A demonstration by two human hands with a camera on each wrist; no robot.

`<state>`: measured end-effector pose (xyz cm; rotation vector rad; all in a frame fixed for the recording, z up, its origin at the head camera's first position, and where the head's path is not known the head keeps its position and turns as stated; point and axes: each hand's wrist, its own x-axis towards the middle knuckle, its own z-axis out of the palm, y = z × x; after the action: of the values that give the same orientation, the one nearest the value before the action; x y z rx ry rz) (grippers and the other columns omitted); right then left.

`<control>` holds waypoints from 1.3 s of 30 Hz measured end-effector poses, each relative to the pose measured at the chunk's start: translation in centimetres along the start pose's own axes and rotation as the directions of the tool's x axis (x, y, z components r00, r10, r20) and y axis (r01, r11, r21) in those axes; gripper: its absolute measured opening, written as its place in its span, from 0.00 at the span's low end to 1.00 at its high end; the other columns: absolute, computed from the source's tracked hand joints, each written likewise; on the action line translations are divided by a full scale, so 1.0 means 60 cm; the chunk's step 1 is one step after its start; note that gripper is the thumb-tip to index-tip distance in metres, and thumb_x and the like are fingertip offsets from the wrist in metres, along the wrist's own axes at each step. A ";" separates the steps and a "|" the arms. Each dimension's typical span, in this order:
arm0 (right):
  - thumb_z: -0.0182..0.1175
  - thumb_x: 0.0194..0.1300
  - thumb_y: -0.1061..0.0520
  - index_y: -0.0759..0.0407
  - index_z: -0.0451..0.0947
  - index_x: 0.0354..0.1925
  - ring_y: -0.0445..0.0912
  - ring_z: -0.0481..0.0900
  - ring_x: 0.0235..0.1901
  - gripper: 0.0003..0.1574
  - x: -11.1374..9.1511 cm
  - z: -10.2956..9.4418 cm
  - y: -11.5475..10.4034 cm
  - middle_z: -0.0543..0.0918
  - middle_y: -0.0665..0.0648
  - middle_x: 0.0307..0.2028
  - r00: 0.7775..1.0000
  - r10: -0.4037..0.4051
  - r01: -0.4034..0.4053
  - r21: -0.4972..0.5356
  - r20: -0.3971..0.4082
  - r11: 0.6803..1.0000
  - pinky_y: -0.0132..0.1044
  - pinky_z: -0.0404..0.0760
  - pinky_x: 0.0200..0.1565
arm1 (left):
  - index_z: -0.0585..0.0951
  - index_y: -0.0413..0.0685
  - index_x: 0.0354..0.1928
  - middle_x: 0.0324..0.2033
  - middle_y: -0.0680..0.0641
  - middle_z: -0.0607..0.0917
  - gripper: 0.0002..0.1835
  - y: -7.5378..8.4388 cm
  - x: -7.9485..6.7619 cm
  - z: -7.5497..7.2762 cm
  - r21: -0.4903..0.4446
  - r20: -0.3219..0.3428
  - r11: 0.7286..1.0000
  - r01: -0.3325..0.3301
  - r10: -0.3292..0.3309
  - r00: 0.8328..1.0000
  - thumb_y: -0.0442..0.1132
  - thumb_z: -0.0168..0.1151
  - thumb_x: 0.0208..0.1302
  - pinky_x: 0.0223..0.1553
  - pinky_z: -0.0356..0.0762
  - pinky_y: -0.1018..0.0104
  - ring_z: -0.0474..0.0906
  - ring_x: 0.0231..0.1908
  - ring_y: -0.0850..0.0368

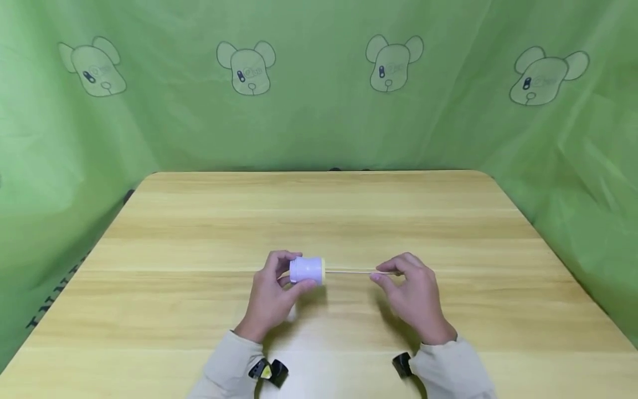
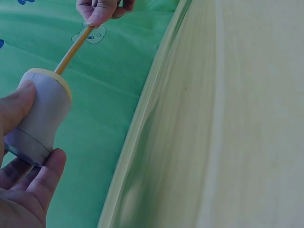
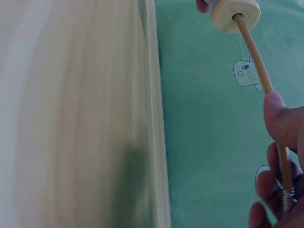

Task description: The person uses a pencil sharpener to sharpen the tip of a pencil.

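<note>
My left hand (image 1: pixel 271 291) grips a lavender cylindrical pencil sharpener (image 1: pixel 306 270), thumb on the near side and fingers round its base. It lies sideways above the table, its cream-coloured end (image 3: pixel 237 14) facing right. A slim wooden pencil (image 1: pixel 349 271) goes into the hole in that end. My right hand (image 1: pixel 413 291) pinches the pencil between thumb and fingers, well back from the sharpener. Near the pencil's rear end a silver metal band (image 3: pixel 288 194) shows in the right wrist view. The pencil's front end is hidden inside the sharpener.
Both hands are over a light wood-grain table (image 1: pixel 319 216) with rounded far corners. A green curtain (image 1: pixel 319 127) with printed bear heads stands behind it and along both sides. Black wrist devices (image 1: pixel 269 370) sit at the cuffs of pale sleeves.
</note>
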<state>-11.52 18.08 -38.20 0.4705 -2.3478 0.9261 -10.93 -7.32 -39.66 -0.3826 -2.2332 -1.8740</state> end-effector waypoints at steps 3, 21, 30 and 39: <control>0.78 0.40 0.69 0.62 0.82 0.25 0.46 0.79 0.30 0.14 0.004 0.001 0.002 0.81 0.53 0.27 0.999 -0.040 0.040 0.011 -0.018 0.999 0.38 0.80 0.33 | 0.69 0.35 0.50 0.53 0.33 0.78 0.27 -0.001 0.001 0.000 -0.013 -0.007 1.000 0.005 -0.005 1.000 0.27 0.73 0.50 0.50 0.80 0.66 0.77 0.53 0.40; 0.76 0.44 0.69 0.58 0.83 0.21 0.39 0.75 0.22 0.11 -0.001 0.006 0.005 0.73 0.43 0.18 0.997 0.047 -0.051 0.058 0.064 0.997 0.34 0.81 0.28 | 0.69 0.34 0.48 0.54 0.34 0.78 0.27 -0.003 0.001 -0.002 -0.017 -0.003 0.998 0.066 -0.066 0.998 0.25 0.73 0.49 0.54 0.77 0.64 0.74 0.57 0.37; 0.68 0.60 0.61 0.57 0.84 0.23 0.37 0.62 0.15 0.09 0.004 -0.003 0.000 0.73 0.44 0.15 0.957 0.170 -0.181 0.024 0.236 0.983 0.31 0.64 0.19 | 0.68 0.34 0.46 0.55 0.34 0.78 0.27 -0.001 0.001 0.000 -0.012 -0.012 1.000 0.004 -0.004 1.000 0.22 0.73 0.46 0.53 0.77 0.65 0.74 0.58 0.39; 0.75 0.50 0.63 0.58 0.84 0.29 0.44 0.75 0.26 0.08 0.005 0.002 0.003 0.82 0.50 0.26 0.984 0.056 -0.062 0.033 0.168 0.998 0.42 0.74 0.37 | 0.70 0.34 0.49 0.54 0.31 0.78 0.27 -0.001 0.001 -0.001 -0.009 -0.024 1.000 -0.014 0.014 1.000 0.25 0.73 0.48 0.51 0.79 0.65 0.76 0.55 0.39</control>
<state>-11.87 18.14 -38.19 0.5140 -2.5108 0.9943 -11.04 -7.39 -39.68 -0.3742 -2.2012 -1.8723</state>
